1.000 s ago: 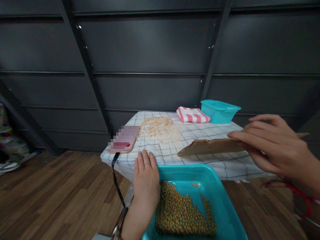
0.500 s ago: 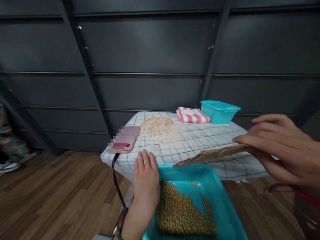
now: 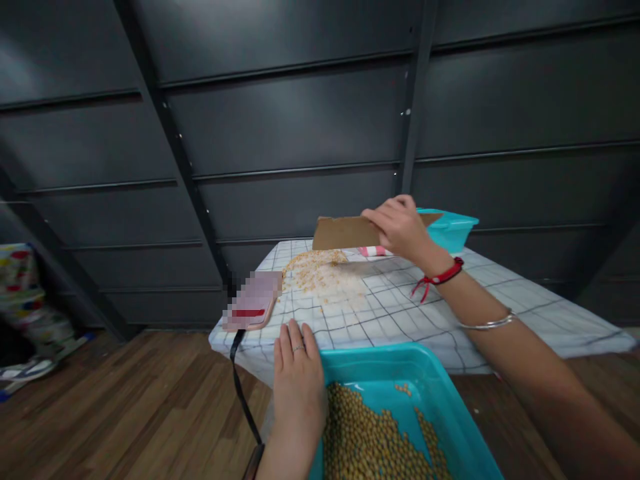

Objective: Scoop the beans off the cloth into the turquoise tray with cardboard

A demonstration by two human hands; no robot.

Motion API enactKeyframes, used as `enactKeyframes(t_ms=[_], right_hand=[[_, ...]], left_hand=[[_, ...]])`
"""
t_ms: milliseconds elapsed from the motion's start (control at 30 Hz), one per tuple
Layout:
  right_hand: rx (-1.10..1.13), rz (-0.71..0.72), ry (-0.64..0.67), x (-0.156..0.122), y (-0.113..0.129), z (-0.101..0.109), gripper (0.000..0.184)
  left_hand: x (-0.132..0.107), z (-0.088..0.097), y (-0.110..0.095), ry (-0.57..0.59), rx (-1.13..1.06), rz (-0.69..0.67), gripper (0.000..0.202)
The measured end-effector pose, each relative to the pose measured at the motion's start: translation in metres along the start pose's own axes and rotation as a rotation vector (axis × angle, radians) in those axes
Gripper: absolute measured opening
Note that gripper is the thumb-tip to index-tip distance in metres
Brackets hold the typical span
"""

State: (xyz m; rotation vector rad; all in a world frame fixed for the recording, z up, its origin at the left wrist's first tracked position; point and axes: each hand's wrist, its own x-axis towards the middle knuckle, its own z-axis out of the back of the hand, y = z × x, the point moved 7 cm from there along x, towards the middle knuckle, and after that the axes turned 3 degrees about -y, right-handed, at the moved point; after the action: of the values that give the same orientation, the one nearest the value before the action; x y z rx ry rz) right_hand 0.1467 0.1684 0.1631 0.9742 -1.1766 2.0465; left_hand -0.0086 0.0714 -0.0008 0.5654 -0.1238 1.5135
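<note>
- Cardboard (image 3: 345, 232): where is it?
- Over the far edge of the worktop (image 3: 500, 293), above the grain pile (image 3: 315, 270), just in front of the small teal box (image 3: 453, 227).
- And the big teal tub (image 3: 380, 357)?
- At the near edge, beans inside.
- Hands?
- Right hand (image 3: 400, 227): grip closed on the cardboard. Left hand (image 3: 299, 377): flat, grip open, against the tub's left rim.

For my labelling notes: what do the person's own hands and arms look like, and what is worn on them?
Both forearms are bare; no sleeves show. The left hand has a thin ring on one finger. Behind the right hand, the wrist carries a red cord bracelet with loose ends, and further up the arm sits a thin silver bangle.
</note>
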Motion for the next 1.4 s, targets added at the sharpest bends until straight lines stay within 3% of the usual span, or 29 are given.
enactKeyframes(t_ms=[100, 200, 500, 633, 1000, 1400], right_hand=[[0.024, -0.01, -0.017, -0.009, 0.009, -0.014, 0.037], [0.053, -0.046, -0.043, -0.02, 0.006, -0.014, 0.038], [0.126, -0.202, -0.087, -0.039, -0.057, 0.012, 0.028], [0.164, -0.218, -0.057, -0.046, -0.072, 0.017, 0.028], [0.21, -0.162, 0.041, -0.041, -0.053, 0.016, 0.033], [0.228, -0.191, 0.068, -0.038, -0.049, 0.027, 0.034]], left_hand=[[-0.003, -0.002, -0.003, -0.079, 0.018, -0.044, 0.058], [-0.004, -0.006, -0.003, -0.11, 0.002, -0.048, 0.06], [-0.005, -0.007, -0.004, -0.102, -0.031, -0.052, 0.062], [-0.005, -0.003, -0.006, -0.095, -0.012, -0.053, 0.06], [0.001, 0.009, -0.011, 0.034, 0.041, -0.005, 0.06], [-0.001, 0.009, -0.009, -0.005, -0.024, -0.001, 0.06]])
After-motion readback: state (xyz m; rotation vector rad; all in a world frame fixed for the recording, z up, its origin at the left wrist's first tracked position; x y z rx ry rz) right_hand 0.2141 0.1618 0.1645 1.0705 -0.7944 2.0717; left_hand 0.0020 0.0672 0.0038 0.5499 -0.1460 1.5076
